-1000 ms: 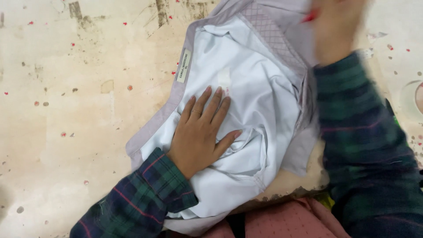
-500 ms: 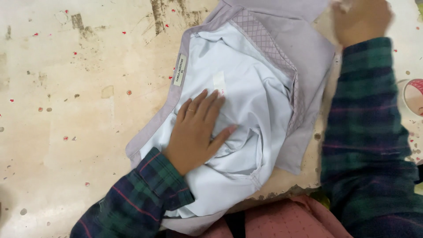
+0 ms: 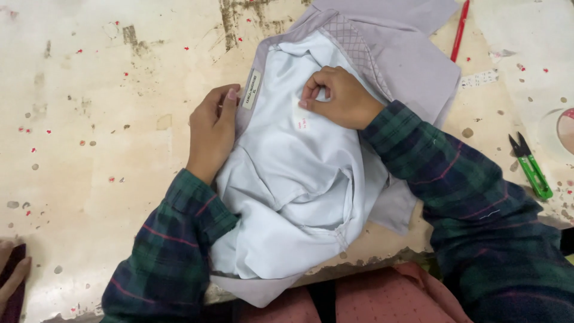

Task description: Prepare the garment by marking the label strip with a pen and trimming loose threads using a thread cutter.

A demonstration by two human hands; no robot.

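Garment (image 3: 394, 54), one: pale lilac-grey, turned open with white lining (image 3: 299, 191) upward, lying at the near edge of the bench (image 3: 89, 119), its lower hem hanging slightly over that edge. Woven label (image 3: 252, 89), one, at the left edge of the lining; small white tag (image 3: 302, 121) with red marks, one, on the lining near the middle.

Left hand (image 3: 212, 131), one: laid flat along the garment's left edge, fingertips touching beside the woven label, grip released, holding nothing.

Right hand (image 3: 338, 98), one: resting on the lining just above the small tag, fingers curled, grip pinching a fold of lining cloth.

Red pen (image 3: 459, 31), one: at the garment's upper right edge, partly tucked under the cloth.

Green thread snips (image 3: 529, 164), one pair: well apart to the right, near the right sleeve.

Open room: wide stained bench surface left of the garment; narrower strip on the right.

Dark cloth with fingertips (image 3: 12, 278): bottom left corner, cut off by the frame.
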